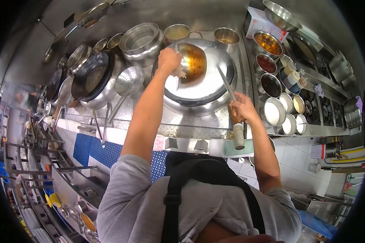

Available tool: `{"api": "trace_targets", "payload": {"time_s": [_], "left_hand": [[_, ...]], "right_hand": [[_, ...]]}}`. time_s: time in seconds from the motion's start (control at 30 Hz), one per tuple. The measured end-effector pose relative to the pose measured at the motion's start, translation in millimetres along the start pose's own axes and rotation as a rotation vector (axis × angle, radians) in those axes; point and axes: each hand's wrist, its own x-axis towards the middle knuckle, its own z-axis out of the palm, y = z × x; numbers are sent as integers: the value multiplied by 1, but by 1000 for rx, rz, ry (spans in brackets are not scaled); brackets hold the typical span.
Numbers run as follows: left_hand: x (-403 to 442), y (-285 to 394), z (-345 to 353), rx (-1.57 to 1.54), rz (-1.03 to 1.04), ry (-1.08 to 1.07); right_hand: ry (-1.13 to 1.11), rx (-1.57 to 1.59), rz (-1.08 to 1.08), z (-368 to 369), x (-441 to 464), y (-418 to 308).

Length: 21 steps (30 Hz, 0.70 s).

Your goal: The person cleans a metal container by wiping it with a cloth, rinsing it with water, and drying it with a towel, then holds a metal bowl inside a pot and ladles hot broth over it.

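Note:
My left hand (169, 62) is closed at the left edge of a shiny golden-brown metal bowl (193, 65), with a bit of pale cloth (179, 73) under its fingers. The bowl lies tilted over a broad white round surface (209, 87) inside a dark-rimmed wok (190, 100) on the range. Right of the wok, my right hand (244, 106) is wrapped round a long-handled metal tool (226, 81). Thin brown sticks (234, 115) show beside its fingers, and a wrapped grip end (239, 137) points toward me. The tool's far tip rests over the white surface.
Left of the wok are a perforated ladle (129, 81), stacked dark woks (94, 77) and a steel pot (141, 38). Two small pots (227, 37) stand behind. At the right are sauce containers (270, 85), white-filled tubs (274, 112) and squeeze bottles (292, 79).

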Motion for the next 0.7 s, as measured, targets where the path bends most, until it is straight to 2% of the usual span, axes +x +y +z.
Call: {"api": "trace_targets", "payload": {"time_s": [0.07, 0.17, 0.27, 0.47, 0.7], "left_hand": [[-9, 1, -2, 26, 37, 26], [-19, 1, -3, 22, 54, 65], [-30, 2, -2, -41, 17, 86], [-37, 12, 0, -75, -13, 86], [-14, 16, 13, -106, -62, 31]], "right_hand": [[-50, 358, 154, -3, -5, -13], [-138, 556, 167, -15, -4, -21], [-192, 623, 128, -22, -3, -29], [-169, 560, 39, -25, -12, -65], [-158, 522, -20, -22, -29, -103]]}}
